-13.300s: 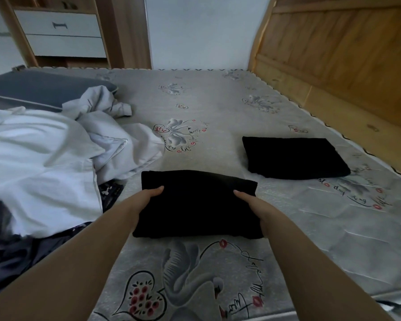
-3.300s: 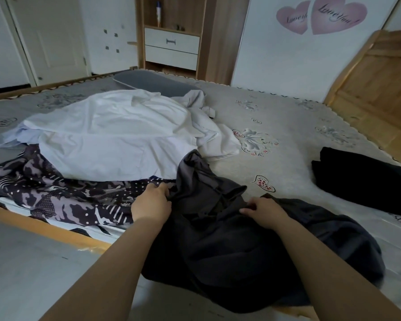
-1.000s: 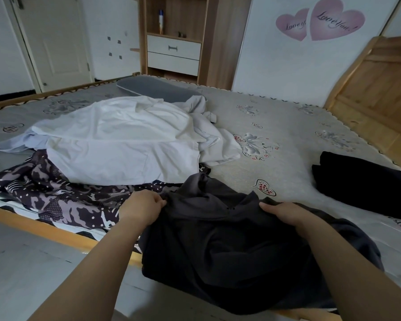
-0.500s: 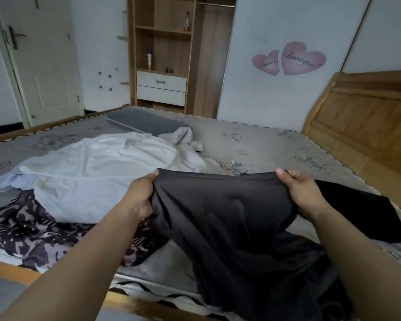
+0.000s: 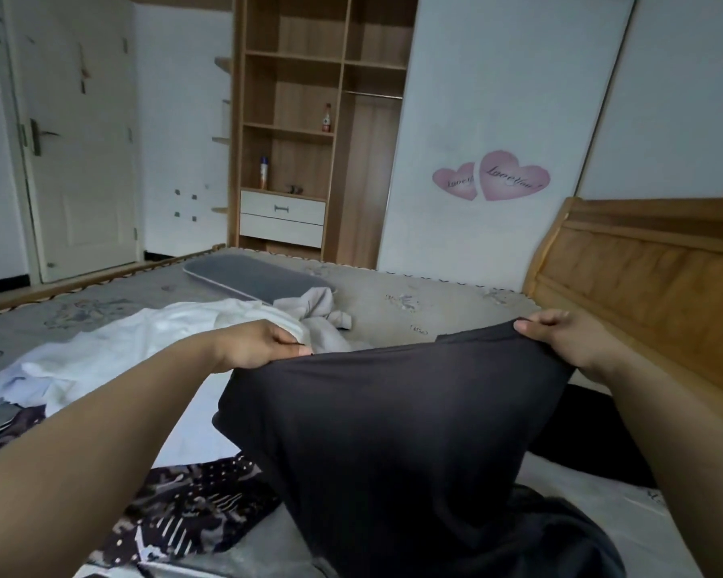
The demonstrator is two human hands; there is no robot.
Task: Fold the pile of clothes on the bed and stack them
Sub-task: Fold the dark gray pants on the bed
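Dark charcoal cloth garment [image 5: 393,431] held up above bed, top edge stretched taut between both hands, rest hanging, lower end bunched on mattress near front edge. Left hand [image 5: 259,344] pinches left corner; right hand [image 5: 568,340] grips right corner, fingers curled over hem. Fabric smooth, plain. Folded black garment [image 5: 593,435] partly hidden behind right forearm. Left: rumpled white shirt [image 5: 143,348], dark patterned cloth [image 5: 193,511]. Open grey printed mattress [image 5: 414,302] beyond; wooden headboard [image 5: 652,281] right.
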